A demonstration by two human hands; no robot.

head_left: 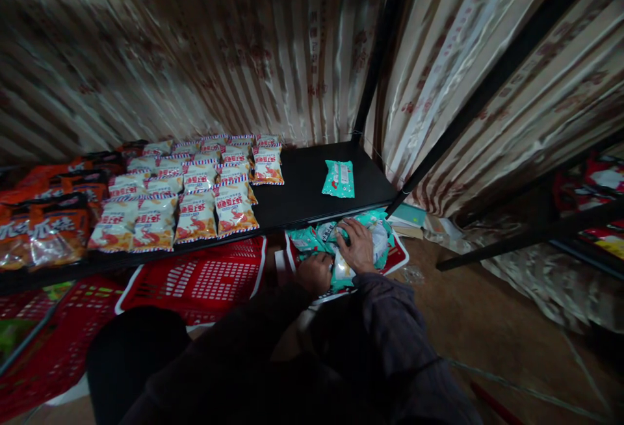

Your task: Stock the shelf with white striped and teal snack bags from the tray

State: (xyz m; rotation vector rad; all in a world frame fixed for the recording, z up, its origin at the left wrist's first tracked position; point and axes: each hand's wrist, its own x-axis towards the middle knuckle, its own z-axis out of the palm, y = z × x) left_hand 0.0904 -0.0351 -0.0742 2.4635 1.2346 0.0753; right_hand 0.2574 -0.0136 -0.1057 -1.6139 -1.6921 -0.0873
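Lying under the right hand (359, 247), beside the left hand (316, 273), are teal packets (380, 242), both hands' grips unclear.

A long, wrinkled, dusky purple-grey right sleeve (397, 324) ends at the wrist of the bare right hand (358, 244), and to that sleeve's left are a shadowed, near-black left sleeve (234, 344), the bare left hand (314, 274) and a rounded, black-clad knee (136, 353).
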